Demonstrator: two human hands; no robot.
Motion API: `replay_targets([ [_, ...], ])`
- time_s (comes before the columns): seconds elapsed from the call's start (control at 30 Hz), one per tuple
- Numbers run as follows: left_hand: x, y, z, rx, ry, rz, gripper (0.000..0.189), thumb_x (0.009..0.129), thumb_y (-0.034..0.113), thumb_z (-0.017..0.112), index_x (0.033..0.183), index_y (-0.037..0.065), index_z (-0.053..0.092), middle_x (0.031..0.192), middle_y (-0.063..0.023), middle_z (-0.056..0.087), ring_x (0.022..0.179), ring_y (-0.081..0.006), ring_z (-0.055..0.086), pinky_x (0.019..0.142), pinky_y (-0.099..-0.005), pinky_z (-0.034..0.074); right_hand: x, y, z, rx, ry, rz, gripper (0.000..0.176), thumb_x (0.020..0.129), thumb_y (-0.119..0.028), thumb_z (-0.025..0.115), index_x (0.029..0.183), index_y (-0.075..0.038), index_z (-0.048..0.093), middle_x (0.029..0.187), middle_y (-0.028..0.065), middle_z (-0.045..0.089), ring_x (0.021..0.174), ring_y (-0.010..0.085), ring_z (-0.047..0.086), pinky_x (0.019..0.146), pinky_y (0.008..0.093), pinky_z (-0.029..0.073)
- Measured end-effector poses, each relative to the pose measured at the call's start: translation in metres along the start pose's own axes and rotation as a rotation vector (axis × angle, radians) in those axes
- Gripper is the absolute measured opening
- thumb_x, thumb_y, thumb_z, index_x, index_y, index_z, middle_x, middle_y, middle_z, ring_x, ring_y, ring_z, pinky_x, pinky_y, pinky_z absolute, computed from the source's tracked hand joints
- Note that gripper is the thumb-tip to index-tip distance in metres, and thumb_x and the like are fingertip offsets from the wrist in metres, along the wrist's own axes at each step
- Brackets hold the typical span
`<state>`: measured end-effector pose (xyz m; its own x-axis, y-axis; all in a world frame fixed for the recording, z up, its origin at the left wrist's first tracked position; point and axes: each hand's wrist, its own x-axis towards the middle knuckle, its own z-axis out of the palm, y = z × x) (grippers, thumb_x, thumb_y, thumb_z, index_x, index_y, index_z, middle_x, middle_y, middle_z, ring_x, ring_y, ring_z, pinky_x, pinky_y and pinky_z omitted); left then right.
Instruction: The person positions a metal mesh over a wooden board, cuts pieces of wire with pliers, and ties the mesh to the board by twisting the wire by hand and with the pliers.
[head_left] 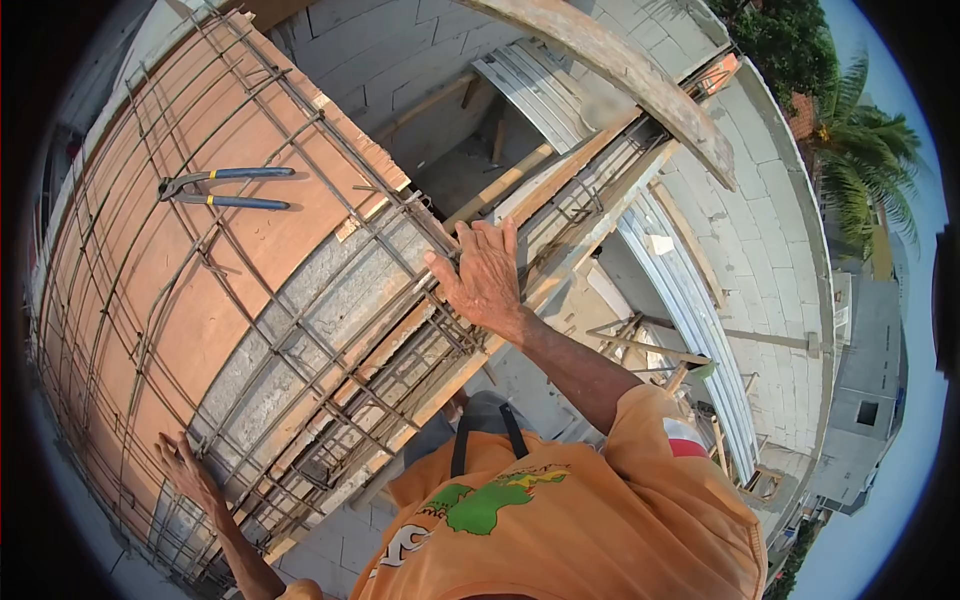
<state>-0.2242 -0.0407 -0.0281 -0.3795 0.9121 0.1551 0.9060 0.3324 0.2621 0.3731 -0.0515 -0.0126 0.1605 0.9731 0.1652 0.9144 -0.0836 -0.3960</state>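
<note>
A grid of steel rebar [275, 347] lies over orange plywood [230, 265] and a grey concrete strip [265, 385]. My right hand [482, 275] rests at the rebar's end, beside the wooden formwork edge, with its fingers spread and nothing seen in its grasp. At the lower left, my left hand [187, 472] is on or just above the bars near the plywood's edge, fingers apart. Pliers-like cutters with blue handles [235, 188] lie on the rebar at the upper left, their handles apart, away from both hands.
A deep opening with block walls [400, 60] lies beyond the plywood edge. A curved plank [640, 80] crosses the top. Timber beams [580, 235], metal sheets [695, 330] and props stand to the right, below my level. A block wall [780, 250] curves behind them.
</note>
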Motion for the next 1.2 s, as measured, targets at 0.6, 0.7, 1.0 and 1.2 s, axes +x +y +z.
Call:
replay_targets([
  [0.6,-0.002,0.012,-0.008,0.062,0.015,0.018,0.063,0.095,0.055,0.049,0.143,0.014,0.050,0.152,-0.0159,0.038,0.139,-0.0333,0.038,0.110,-0.0490,0.034,0.002,-0.011,0.000,-0.187,0.106,0.052,0.048,0.097,-0.043,0.053,0.102,0.004,0.060,0.086,0.0185,0.060,0.095,0.0343,0.057,0.112,0.0577,0.023],
  [0.7,-0.004,0.021,-0.016,0.032,-0.013,-0.016,0.062,0.095,0.055,0.049,0.142,0.013,0.052,0.151,-0.0164,0.039,0.138,-0.0337,0.039,0.110,-0.0477,0.034,0.001,-0.014,-0.002,-0.200,0.147,0.026,0.047,0.097,-0.043,0.054,0.100,0.003,0.061,0.084,0.0190,0.060,0.090,0.0348,0.059,0.110,0.0588,0.028],
  [1.0,-0.006,0.025,-0.014,-0.069,0.052,0.008,0.065,0.095,0.057,0.048,0.140,0.010,0.054,0.148,-0.0173,0.043,0.137,-0.0331,0.040,0.111,-0.0469,0.032,-0.001,-0.015,0.003,-0.233,0.227,0.012,0.045,0.098,-0.042,0.054,0.085,0.000,0.060,0.072,0.0171,0.056,0.083,0.0344,0.059,0.108,0.0601,0.030],
  [1.2,-0.006,0.038,-0.028,-0.053,0.027,-0.013,0.067,0.094,0.058,0.047,0.140,0.010,0.052,0.148,-0.0184,0.042,0.137,-0.0356,0.039,0.110,-0.0505,0.029,0.001,-0.020,0.003,-0.160,0.178,0.103,0.052,0.097,-0.047,0.051,0.090,0.003,0.064,0.083,0.0203,0.062,0.094,0.0360,0.060,0.111,0.0557,0.029],
])
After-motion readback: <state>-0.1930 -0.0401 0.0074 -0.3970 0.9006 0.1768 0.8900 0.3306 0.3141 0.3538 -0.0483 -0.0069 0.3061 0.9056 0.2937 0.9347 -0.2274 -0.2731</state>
